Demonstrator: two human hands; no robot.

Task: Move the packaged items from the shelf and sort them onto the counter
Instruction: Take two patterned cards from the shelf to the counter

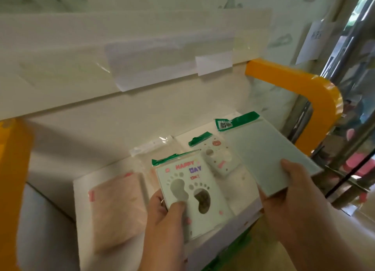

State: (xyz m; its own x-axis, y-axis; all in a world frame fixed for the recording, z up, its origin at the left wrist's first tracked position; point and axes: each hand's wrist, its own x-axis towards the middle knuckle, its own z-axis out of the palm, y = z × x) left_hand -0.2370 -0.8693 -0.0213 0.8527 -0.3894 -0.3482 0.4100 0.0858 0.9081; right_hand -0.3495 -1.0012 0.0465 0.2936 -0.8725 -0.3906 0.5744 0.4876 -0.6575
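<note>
The left hand holds a footprint pack by its lower left corner, thumb curled onto the front over the left footprint cutout and fingers behind; the pack, printed HAPPY DAY with a green strip along its top, tilts up above the white shelf. The right hand grips a plain green pack at its near edge, thumb on top and fingers underneath, and the pack stretches away up and left from that hand to a green flap with a barcode label at its far end. Between the two hands and a little beyond them a small dotted pack lies on the shelf, partly under the plain green pack's left edge. Left of the left hand a pink pack lies flat on the shelf, and just beyond the left hand's pack a clear bag rests near the back wall. An orange frame curves down beyond the right hand
</note>
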